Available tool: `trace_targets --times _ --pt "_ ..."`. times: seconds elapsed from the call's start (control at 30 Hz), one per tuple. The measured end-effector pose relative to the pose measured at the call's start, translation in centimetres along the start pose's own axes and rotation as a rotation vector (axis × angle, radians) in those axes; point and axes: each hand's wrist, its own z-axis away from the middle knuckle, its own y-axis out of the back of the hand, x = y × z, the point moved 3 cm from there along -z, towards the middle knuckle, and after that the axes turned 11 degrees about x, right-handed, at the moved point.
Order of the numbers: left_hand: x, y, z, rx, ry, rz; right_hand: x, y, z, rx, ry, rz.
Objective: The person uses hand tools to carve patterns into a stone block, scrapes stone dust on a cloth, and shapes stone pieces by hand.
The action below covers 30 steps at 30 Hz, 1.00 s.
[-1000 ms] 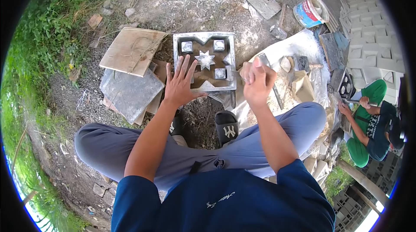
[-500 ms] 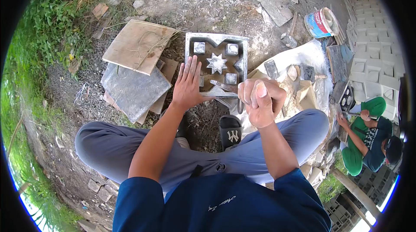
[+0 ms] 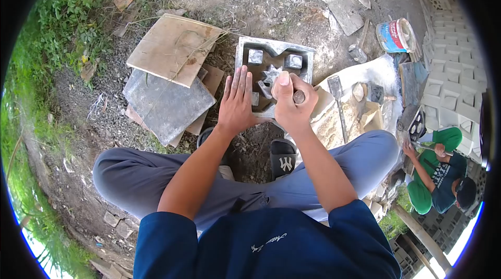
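Note:
A square metal block mould (image 3: 310, 68) stands on the ground in front of me, with square posts and a star-shaped core (image 3: 272, 73) inside. My left hand (image 3: 236, 102) lies flat across its near left part, fingers stretched out and holding nothing. Over the near right part, my right hand (image 3: 295, 102) is closed around a tool with a round handle (image 3: 299, 96). A bit of what looks like its flat metal blade (image 3: 265, 90) shows beside the star; the rest is hidden by the fist.
Boards (image 3: 175, 49) and a grey slab (image 3: 169, 106) are stacked at left. Sandy powder (image 3: 334, 128), a long-handled tool (image 3: 340, 107) and stones lie on a white sack (image 3: 378, 73) at right. Beyond stands a paint bucket (image 3: 395, 36); a co-worker (image 3: 441, 174) sits far right.
My right hand has turned and moved left, bringing the tool further over the mould. My left hand stays flat on it. The view has shifted slightly, uncovering the long-handled tool.

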Motion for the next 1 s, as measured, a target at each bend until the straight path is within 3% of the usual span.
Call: trace_targets --times 0.07,0.13,0.2,0.27,0.3,0.47,0.53,0.67,0.73,0.83,0.87,0.97,1.0 --pt "-0.4 -0.4 0.0 0.002 -0.008 0.048 0.1 -0.1 -0.1 -0.005 0.019 -0.006" --pt "-0.9 -0.4 0.1 0.059 0.04 0.185 -1.4 0.4 0.2 0.158 -0.148 -0.181" --pt "-1.5 -0.5 1.0 0.076 0.074 0.327 -1.7 -0.1 0.1 0.145 -0.071 -0.176" --pt "-2.8 -1.6 1.6 0.139 0.172 0.479 0.1 -0.9 -0.3 0.16 -0.098 0.036" --pt "-2.5 -1.2 1.3 0.261 0.217 0.6 -0.2 -1.0 -1.0 0.126 -0.196 -0.02" --pt "-3.3 -1.5 0.4 0.372 0.479 0.728 -2.1 -0.3 -1.4 0.086 -0.111 -0.304" --pt "-3.5 -1.8 0.0 0.389 0.603 0.82 -0.4 -1.4 -1.9 -0.016 -0.24 0.033" --pt "-3.0 -2.1 -0.8 0.401 0.748 0.984 -1.9 -1.2 -1.6 -0.008 -0.049 -0.129" --pt "-2.8 -1.7 -1.1 0.372 0.782 0.94 -2.2 -2.5 -1.4 0.01 -0.084 -0.109" --pt "-3.1 -1.7 -2.4 0.346 1.049 1.208 -1.8 -4.3 -2.9 -0.246 -0.012 0.155" --pt "-3.2 -1.7 -2.8 0.361 1.11 1.257 -2.6 -3.9 -2.9 -0.234 -0.012 0.15" --pt "-4.9 -2.8 -2.9 0.375 0.992 1.339 -4.1 -3.5 -2.5 -0.03 -0.026 -0.06" --pt "-4.9 -2.8 -3.2 0.367 0.959 1.295 -2.2 -4.2 -2.8 -0.105 -0.089 0.022"
